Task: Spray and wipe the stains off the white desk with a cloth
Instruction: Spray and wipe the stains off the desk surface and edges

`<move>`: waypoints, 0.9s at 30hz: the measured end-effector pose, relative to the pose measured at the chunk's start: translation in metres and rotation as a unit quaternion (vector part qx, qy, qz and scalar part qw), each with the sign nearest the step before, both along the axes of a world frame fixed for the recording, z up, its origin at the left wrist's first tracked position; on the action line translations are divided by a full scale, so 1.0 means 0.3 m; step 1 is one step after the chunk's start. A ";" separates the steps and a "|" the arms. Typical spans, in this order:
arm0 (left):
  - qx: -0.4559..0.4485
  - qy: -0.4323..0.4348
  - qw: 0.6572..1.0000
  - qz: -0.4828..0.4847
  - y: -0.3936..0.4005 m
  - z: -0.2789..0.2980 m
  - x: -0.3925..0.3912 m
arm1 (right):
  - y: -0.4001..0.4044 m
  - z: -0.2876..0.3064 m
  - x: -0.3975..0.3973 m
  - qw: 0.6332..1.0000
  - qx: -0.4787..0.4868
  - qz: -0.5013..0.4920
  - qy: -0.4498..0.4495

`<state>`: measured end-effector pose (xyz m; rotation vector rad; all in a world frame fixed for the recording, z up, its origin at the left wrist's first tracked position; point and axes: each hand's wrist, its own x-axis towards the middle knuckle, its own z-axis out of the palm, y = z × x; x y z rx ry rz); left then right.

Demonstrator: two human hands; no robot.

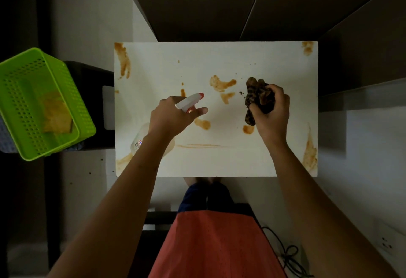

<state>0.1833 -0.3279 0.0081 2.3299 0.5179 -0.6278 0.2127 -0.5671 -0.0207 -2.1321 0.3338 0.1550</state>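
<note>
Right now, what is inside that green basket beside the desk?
A yellowish folded cloth or sponge lies inside the green basket. Anything beneath it is covered, so I cannot tell.

Bare forearms, orange-red top (211,244) — dark trousers (193,196)

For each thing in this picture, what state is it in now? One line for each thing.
Desk: stained with brown smears, not yet clean.
Spray bottle: held in the left hand, nozzle aimed at the stains.
Cloth: bunched in the right hand, above the desk.
Green basket: beside the desk, something yellow inside.
</note>
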 end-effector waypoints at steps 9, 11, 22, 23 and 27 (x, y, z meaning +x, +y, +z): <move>0.019 0.034 0.999 -0.004 0.037 -0.013 0.004 | 0.037 -0.044 -0.002 0.999 -0.025 0.025 0.006; 0.017 0.018 1.000 0.000 0.060 -0.019 0.002 | 0.046 -0.065 -0.005 0.996 -0.075 0.050 0.003; -0.049 -0.010 0.991 0.128 0.118 -0.082 0.000 | 0.094 -0.413 -0.118 0.888 -0.339 0.301 -0.080; -0.048 -0.011 0.991 0.127 0.124 -0.091 0.000 | 0.093 -0.437 -0.114 0.878 -0.329 0.332 -0.103; -0.058 -0.019 0.987 0.149 0.151 -0.112 0.005 | 0.084 -0.488 0.019 0.825 -0.327 0.423 -0.180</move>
